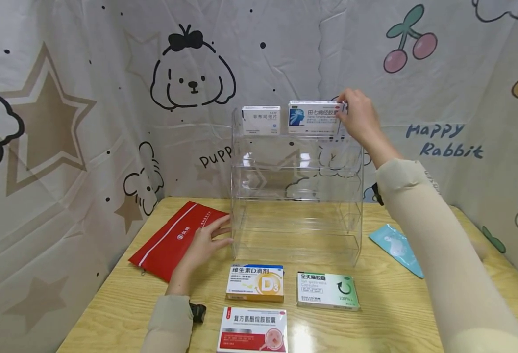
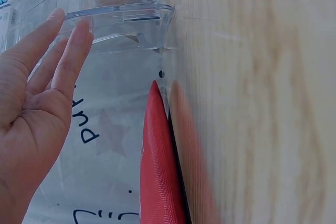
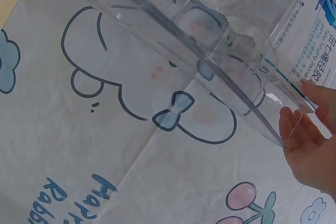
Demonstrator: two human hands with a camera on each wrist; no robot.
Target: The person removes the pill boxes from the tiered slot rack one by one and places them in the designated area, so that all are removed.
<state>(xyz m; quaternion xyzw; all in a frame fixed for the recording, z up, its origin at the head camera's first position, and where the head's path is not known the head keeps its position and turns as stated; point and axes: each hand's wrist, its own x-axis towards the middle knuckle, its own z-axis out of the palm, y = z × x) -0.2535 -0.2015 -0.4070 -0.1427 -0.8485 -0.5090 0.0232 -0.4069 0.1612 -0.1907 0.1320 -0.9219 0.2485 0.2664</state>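
Two boxes stand on the top shelf of the clear plastic rack point(image 1: 297, 196). I hold the bigger one, the blue and white box point(image 1: 315, 117), with my right hand point(image 1: 359, 117). My fingers point(image 3: 294, 124) and thumb pinch its right end. The box stands upright on the right side of the top shelf. Just beside it, on the left, stands a small white box point(image 1: 260, 120). I cannot tell if the two touch.

My left hand point(image 1: 203, 245) rests on the table point(image 1: 395, 314) at the left foot of the rack. Its fingers are straight and loose and hold nothing. Their tips point(image 2: 68, 40) lie against the rack's clear side wall. Part of the hand lies over the red pouch point(image 1: 175, 238), which is flat on the table to the left of the rack.

Three more boxes lie flat on the table in front of the rack. The yellow D3 box point(image 1: 255, 283) is near the left hand. The green and white box point(image 1: 328, 290) is to its right. The red and white box point(image 1: 252, 331) is nearest to me. A light blue packet point(image 1: 397, 249) lies on the table to the right of the rack, partly behind my right sleeve.
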